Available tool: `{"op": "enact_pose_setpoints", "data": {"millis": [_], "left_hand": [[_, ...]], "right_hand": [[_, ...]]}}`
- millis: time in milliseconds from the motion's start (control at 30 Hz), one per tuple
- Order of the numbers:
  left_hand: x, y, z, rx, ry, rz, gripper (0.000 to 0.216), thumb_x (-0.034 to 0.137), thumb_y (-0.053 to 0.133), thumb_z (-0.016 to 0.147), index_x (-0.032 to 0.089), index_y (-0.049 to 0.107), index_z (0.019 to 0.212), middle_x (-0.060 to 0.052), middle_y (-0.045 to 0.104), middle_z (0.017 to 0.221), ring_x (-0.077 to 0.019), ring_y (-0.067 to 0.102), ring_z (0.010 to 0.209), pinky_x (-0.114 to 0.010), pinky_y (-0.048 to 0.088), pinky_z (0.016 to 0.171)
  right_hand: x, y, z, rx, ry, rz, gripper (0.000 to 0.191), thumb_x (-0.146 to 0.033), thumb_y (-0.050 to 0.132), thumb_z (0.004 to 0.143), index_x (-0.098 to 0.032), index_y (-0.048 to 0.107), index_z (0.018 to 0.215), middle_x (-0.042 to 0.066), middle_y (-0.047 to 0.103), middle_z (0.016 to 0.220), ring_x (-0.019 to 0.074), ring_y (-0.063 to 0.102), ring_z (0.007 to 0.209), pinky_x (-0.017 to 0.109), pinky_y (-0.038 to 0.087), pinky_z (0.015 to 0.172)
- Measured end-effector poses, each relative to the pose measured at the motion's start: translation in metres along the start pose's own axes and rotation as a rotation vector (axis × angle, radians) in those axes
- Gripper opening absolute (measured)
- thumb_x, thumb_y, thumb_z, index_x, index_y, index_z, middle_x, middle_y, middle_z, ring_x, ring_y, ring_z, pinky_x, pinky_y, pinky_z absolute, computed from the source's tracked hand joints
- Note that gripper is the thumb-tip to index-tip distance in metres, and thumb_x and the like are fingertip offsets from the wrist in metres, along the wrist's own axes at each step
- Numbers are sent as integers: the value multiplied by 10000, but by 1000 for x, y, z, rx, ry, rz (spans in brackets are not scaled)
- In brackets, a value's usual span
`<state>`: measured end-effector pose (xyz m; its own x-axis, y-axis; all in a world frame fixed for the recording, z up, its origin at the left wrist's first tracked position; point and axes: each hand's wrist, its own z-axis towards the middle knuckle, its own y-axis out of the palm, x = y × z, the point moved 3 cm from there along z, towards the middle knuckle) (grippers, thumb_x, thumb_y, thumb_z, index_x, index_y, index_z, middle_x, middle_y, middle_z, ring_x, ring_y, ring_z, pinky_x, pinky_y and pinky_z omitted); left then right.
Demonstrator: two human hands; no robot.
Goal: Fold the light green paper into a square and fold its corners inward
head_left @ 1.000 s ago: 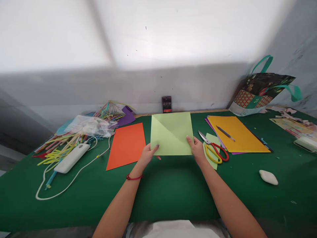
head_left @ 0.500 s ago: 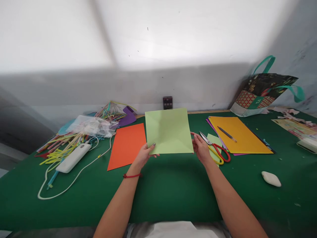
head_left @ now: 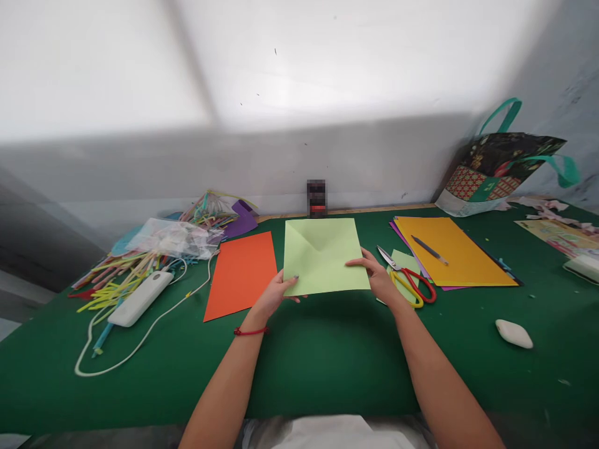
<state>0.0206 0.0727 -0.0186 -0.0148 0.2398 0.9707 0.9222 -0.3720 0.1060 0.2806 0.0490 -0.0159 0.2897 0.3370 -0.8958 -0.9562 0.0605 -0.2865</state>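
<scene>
A light green sheet of paper [head_left: 322, 255], marked by a faint crease, is held above the green table between my two hands. My left hand [head_left: 276, 295] grips its lower left corner, thumb on top and fingers underneath. At the right edge, my right hand [head_left: 378, 277] holds the sheet with one finger laid across its face; the other fingers are partly hidden. An orange sheet [head_left: 243, 271] lies to the left, close to my left hand. Just right of my right hand, scissors [head_left: 412, 285] with red and yellow handles rest over a small green paper piece [head_left: 406, 259].
Yellow paper [head_left: 461, 259] tops a stack at right, with a pen [head_left: 429, 249] on it. A white case [head_left: 513, 333] lies nearer. A patterned bag [head_left: 491, 171] stands at the back right. At left are a white power bank [head_left: 140, 299], its cable and several coloured strips [head_left: 105, 280].
The green sheet has tilted flatter and shifted slightly down and right. My right hand's finger has moved from behind the right edge onto the sheet's face.
</scene>
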Motion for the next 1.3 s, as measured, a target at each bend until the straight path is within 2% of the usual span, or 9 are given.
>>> {"op": "enact_pose_setpoints", "data": {"millis": [133, 233, 300, 433, 533, 700, 867, 1167, 1300], "left_hand": [[2, 2, -3, -8, 1, 54, 413, 290, 612, 803, 184, 529, 1194, -86, 659, 1030, -144, 661, 658, -231, 532, 475], [1, 1, -4, -40, -27, 110, 415, 309, 635, 775, 161, 550, 1153, -68, 668, 915, -132, 643, 588, -223, 507, 452], [0, 0, -4, -79, -53, 145, 433, 328, 653, 753, 147, 553, 1133, -54, 662, 852, -132, 634, 556, -225, 493, 445], [0, -3, -7, -204, -89, 208, 517, 355, 680, 717, 142, 534, 1165, -69, 665, 889, -157, 653, 609, -241, 496, 474], [0, -7, -10, -290, -126, 276, 542, 340, 676, 717, 143, 520, 1197, -72, 671, 903, -160, 655, 624, -248, 501, 498], [2, -6, -14, -453, -144, 326, 485, 276, 679, 714, 162, 552, 1168, -86, 687, 998, -164, 664, 720, -269, 527, 630], [0, 3, -18, -633, -180, 303, 532, 283, 683, 725, 189, 520, 1223, -111, 688, 1073, -185, 675, 793, -305, 527, 710], [1, 8, -18, -679, -105, 363, 523, 206, 634, 726, 205, 544, 1241, -86, 684, 1109, -209, 654, 947, -328, 499, 827], [3, 10, -18, -662, -77, 471, 498, 164, 618, 700, 225, 593, 1193, -43, 693, 1095, -210, 625, 1015, -318, 472, 878]], "right_hand": [[-7, -8, -1, 149, -156, -242, 177, -309, 638, 764, -305, 710, 925, -52, 201, 1543, 312, 242, 1392, 512, 343, 1061], [-12, -10, -2, 160, -285, -356, 191, -206, 559, 786, -295, 728, 782, -86, 271, 1516, 291, 209, 1409, 524, 252, 1111], [-13, -10, -2, 116, -303, -354, 216, -188, 541, 783, -289, 724, 732, -66, 347, 1483, 286, 253, 1393, 531, 257, 1106], [-12, -8, -3, -21, -168, -249, 126, -296, 622, 774, -267, 711, 690, -15, 409, 1452, 296, 319, 1361, 508, 333, 1068], [-12, -4, -4, -89, -94, -196, 174, -395, 674, 750, -249, 700, 660, 6, 393, 1466, 303, 314, 1361, 489, 341, 1064], [-18, -1, -3, -118, -99, -134, 281, -489, 672, 738, -230, 687, 630, 31, 350, 1493, 313, 338, 1347, 490, 340, 1060], [-23, -2, -4, -118, -60, -159, 345, -525, 661, 733, -228, 648, 558, 15, 352, 1491, 309, 252, 1390, 496, 278, 1096], [-21, -2, -5, -142, -2, -124, 388, -539, 674, 710, -221, 573, 513, 5, 330, 1502, 305, 232, 1395, 478, 274, 1097], [-17, -1, -5, -238, 75, -98, 405, -525, 684, 698, -209, 538, 491, 54, 439, 1417, 312, 411, 1266, 448, 370, 1006]]}}
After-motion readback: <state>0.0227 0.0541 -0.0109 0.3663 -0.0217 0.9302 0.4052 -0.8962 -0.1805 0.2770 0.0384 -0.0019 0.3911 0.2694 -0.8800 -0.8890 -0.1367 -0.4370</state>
